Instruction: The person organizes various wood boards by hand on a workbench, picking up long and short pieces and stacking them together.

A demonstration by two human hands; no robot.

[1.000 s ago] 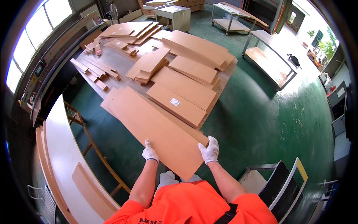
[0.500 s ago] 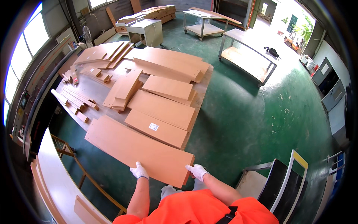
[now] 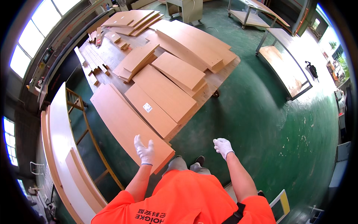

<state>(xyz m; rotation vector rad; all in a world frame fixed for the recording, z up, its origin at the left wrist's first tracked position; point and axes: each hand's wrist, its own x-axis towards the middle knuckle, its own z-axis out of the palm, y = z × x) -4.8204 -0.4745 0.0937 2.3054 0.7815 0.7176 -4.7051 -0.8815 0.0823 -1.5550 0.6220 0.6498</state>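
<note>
My gloved left hand (image 3: 144, 151) rests open-fingered on the long wooden panel's (image 3: 125, 119) near corner; my right hand (image 3: 223, 146) hovers open over the green floor (image 3: 261, 123).

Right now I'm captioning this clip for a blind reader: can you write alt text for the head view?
A person's gloved left hand rests open on the near end of a long brown board, while the gloved right hand hangs open over the green floor. More brown boards lie stacked on a low platform beyond.
</note>
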